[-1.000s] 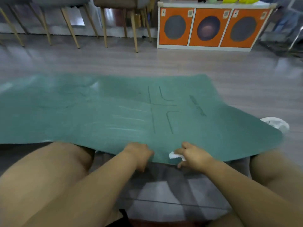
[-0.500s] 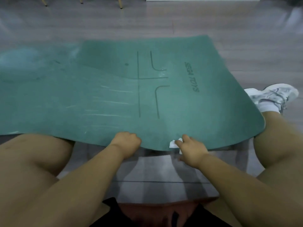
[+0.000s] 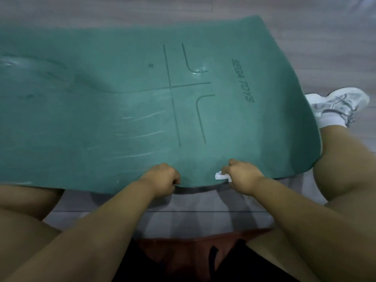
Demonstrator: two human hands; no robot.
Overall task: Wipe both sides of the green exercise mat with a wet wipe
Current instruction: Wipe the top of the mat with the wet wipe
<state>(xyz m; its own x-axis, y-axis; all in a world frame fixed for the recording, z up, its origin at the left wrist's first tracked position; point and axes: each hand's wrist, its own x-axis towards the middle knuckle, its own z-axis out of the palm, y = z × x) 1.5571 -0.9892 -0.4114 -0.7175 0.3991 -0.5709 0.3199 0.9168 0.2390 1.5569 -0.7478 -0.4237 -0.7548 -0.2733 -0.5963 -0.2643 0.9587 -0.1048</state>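
Mat (image 3: pixel 130 110) spread green across the floor (image 3: pixel 305 47), near edge raised at 6 o'clock and draped over both knees. Left hand (image 3: pixel 161 179) closed on that edge, fingers curled under the rim. Right hand (image 3: pixel 243 177) just beside at 3 o'clock of the left, pinching the same edge with the wet wipe (image 3: pixel 220 176) bunched white between fingers and mat. Printed lines and lettering face up; faint pale streaks at 9 o'clock of the cross mark, possibly damp trails, hard to tell.

Probably the flip, so the underside can be wiped. To do it well:

- Spread both grips wider along the edge before lifting; hands this close together will likely let the far corners sag and fold.
- Keep the wipe tucked firmly in the right palm, or set down first, so as not to drop it under the turning sheet.
- Lift up and carry toward 12 o'clock in one smooth arc, then lay flat, not dragging the cleaned face across the floor.
- Mind the white shoe (image 3: pixel 337 104) at 3 o'clock, just beside the mat's short end; a corner could catch there.
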